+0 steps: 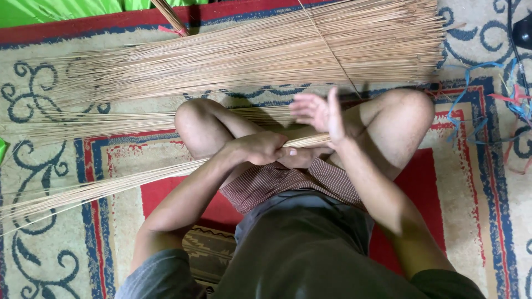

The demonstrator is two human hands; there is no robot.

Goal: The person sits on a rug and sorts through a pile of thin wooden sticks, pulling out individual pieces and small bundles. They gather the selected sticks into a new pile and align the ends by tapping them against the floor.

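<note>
I sit cross-legged on a patterned rug. My left hand (260, 148) is closed around the thick end of a long bundle of thin tan sticks (100, 188) that runs out to the left across the rug. My right hand (320, 112) is held flat with fingers apart, its palm against the butt end of the bundle near my knee. A large loose pile of the same sticks (249, 55) lies spread across the rug beyond my knees.
A smaller layer of sticks (94, 124) lies left of my left knee. Blue and red plastic strings (512, 99) lie at the right edge. A second tied bundle end (169, 16) pokes in at the top. Green cloth (50, 8) borders the rug at the top left.
</note>
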